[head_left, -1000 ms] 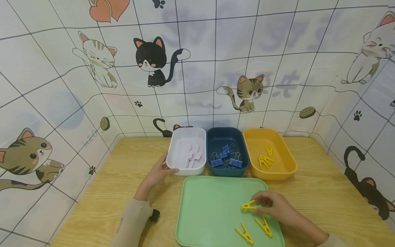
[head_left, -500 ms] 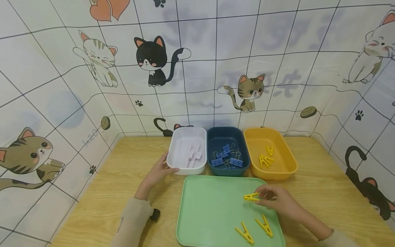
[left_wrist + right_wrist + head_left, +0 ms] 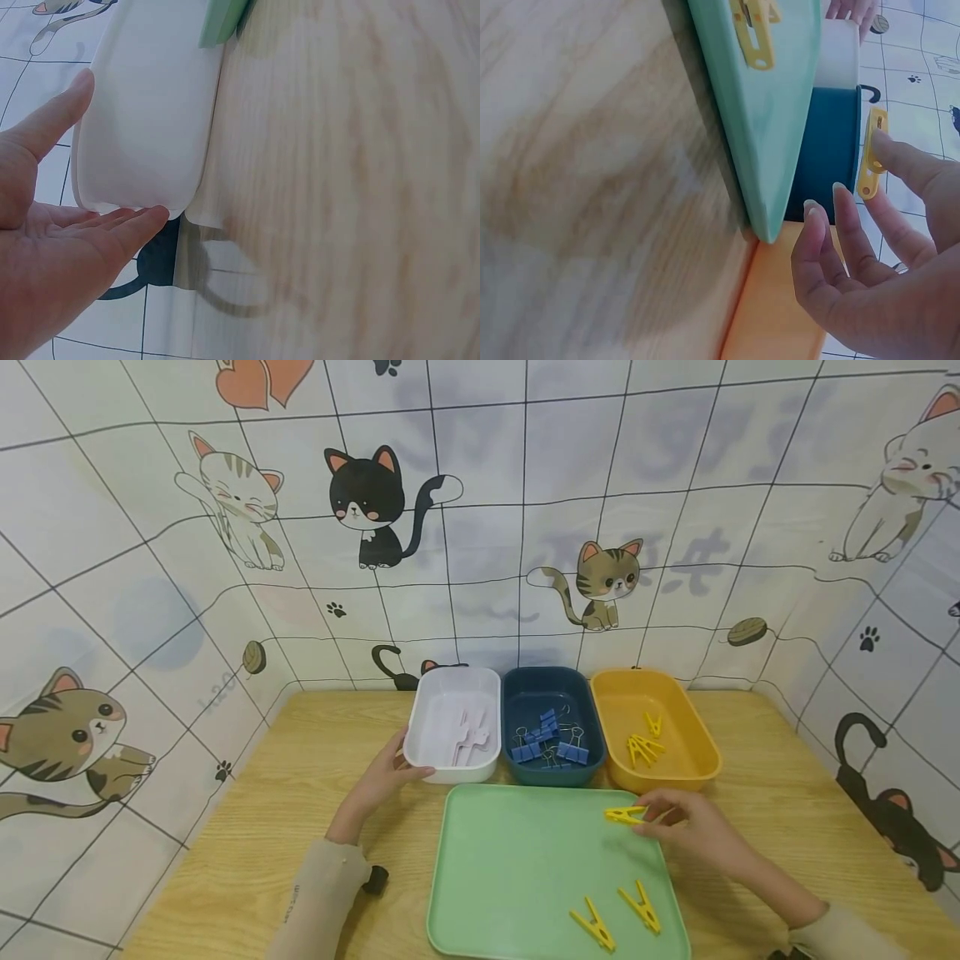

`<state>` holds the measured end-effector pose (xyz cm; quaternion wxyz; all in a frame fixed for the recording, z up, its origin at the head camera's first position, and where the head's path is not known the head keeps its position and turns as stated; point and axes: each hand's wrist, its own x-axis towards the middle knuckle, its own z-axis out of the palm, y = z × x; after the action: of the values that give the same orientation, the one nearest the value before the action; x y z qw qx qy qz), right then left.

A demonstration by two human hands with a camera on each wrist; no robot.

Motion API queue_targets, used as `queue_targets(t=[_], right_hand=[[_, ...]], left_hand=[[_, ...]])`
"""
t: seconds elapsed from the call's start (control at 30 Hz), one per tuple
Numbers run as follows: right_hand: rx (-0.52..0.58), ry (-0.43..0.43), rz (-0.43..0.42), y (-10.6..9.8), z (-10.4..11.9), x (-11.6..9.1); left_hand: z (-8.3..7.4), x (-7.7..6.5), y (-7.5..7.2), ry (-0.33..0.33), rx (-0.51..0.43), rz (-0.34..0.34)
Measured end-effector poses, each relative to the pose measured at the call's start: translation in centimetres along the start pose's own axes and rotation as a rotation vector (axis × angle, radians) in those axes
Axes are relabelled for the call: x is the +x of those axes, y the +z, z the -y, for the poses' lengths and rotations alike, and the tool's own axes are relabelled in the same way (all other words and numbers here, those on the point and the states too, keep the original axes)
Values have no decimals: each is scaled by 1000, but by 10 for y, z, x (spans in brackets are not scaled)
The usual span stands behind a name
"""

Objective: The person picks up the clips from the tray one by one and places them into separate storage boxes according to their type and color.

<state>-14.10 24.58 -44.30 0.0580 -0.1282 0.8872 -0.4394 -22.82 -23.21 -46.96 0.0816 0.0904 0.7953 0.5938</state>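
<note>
My right hand [image 3: 693, 828] pinches a yellow clothespin [image 3: 621, 815] between thumb and fingertips, over the far right corner of a green tray [image 3: 510, 868]. In the right wrist view the clothespin [image 3: 868, 184] sits at the thumb tip, with the other fingers loosely bent. Two more yellow clothespins [image 3: 594, 928] lie on the tray's near right part. My left hand [image 3: 384, 774] rests against a white bin [image 3: 456, 774] at its near left corner. The left wrist view has the thumb on one wall of this bin [image 3: 150, 112] and nearly straight fingers along another.
Pale clips [image 3: 471, 739] lie in the white bin. Beside it stands a dark blue bin [image 3: 553, 778] with several blue binder clips [image 3: 572, 753]. At the right is a yellow bin [image 3: 693, 739] holding several yellow clothespins [image 3: 643, 750]. A cat-patterned wall [image 3: 487, 552] rises behind the bins.
My right hand has carried the clothespin away from me and slightly right, from the tray's middle right towards the yellow bin. My left hand stays at the white bin.
</note>
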Motion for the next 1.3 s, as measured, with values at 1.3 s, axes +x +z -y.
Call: queue_targets(t=[1.3], right_hand=[[-149,59,-113,-45,21,27]], left_hand=[[2,1,-1,-14,9,-2]])
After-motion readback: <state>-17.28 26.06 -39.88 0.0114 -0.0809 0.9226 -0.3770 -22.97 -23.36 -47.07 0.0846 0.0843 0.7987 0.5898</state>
